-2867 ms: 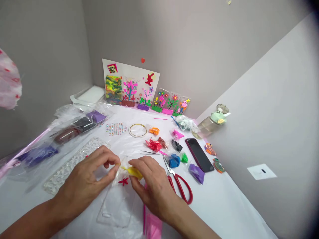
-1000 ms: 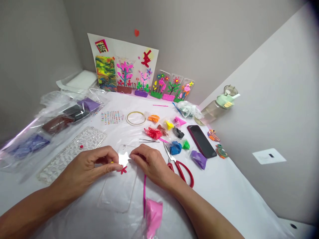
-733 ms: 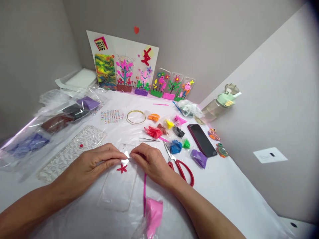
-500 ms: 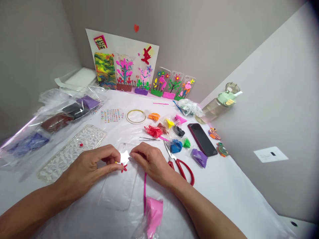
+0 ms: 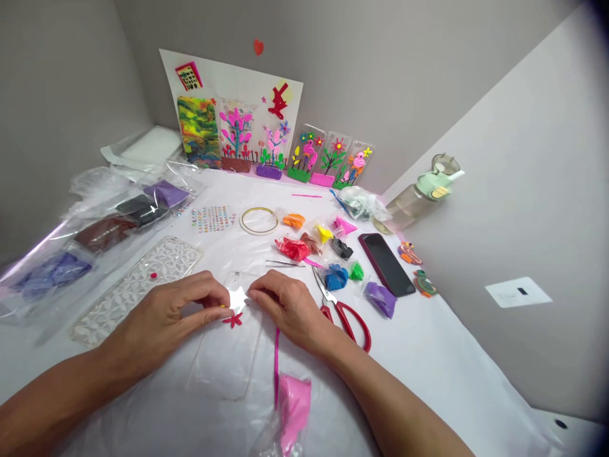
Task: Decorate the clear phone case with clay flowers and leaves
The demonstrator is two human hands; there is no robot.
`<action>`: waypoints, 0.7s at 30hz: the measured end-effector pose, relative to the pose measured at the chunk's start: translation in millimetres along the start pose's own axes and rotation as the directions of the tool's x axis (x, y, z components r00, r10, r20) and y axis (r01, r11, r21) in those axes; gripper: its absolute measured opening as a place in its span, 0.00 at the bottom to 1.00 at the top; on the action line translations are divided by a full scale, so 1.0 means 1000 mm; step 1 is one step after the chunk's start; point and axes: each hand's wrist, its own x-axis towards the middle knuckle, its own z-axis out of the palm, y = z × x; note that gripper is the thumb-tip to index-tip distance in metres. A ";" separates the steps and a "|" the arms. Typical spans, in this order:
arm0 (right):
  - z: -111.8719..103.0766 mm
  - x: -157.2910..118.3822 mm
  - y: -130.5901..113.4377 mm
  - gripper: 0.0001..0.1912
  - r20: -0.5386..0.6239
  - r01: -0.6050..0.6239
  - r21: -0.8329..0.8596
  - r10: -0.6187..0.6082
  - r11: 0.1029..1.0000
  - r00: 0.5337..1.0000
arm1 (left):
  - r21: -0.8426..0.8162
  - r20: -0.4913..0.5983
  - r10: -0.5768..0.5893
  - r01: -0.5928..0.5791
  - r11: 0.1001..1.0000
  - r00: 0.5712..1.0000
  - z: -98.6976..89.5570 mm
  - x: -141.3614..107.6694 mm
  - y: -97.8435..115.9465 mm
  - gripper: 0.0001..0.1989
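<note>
Clear phone case [image 5: 221, 371] beneath and between the 2 separated hands, 1 red flower shape [image 5: 233, 320] on it, lower part bare; left hand [image 5: 164, 311] pinching yellow bit [image 5: 222, 306]; right hand [image 5: 292, 311] beside upper edge, grip unclear

Ahead of me, plain grey walls [image 5: 361, 76] meet in a corner behind the white-covered bench [image 5: 457, 368], a white plate [image 5: 511, 293] on the right wall.
</note>
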 end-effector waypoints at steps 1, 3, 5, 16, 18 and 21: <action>0.000 0.000 0.000 0.07 0.000 -0.002 0.000 0.002 1.000 1.000 | 0.008 0.008 0.008 -0.008 1.000 1.000 0.000 0.000 0.000 0.11; 0.000 0.000 -0.001 0.07 0.001 -0.004 0.001 0.004 1.000 1.000 | 0.028 0.025 0.022 -0.023 0.999 0.999 -0.001 0.001 0.001 0.15; 0.000 0.000 -0.001 0.07 0.004 -0.003 0.001 0.003 1.000 1.000 | 0.051 0.030 0.042 -0.044 0.998 0.999 -0.001 0.001 0.001 0.18; 0.000 0.001 0.001 0.07 0.000 0.006 -0.001 -0.006 1.000 1.000 | 0.056 -0.016 0.067 -0.066 0.996 0.998 0.006 0.003 0.004 0.12; 0.000 0.000 0.001 0.07 -0.003 0.006 0.002 -0.006 1.000 1.000 | 0.065 -0.027 0.014 -0.012 0.998 1.000 0.006 0.002 0.003 0.15; -0.001 0.000 -0.001 0.07 0.002 0.003 0.012 -0.003 1.000 1.000 | 0.083 -0.011 -0.011 0.012 0.997 1.000 0.005 0.001 0.001 0.19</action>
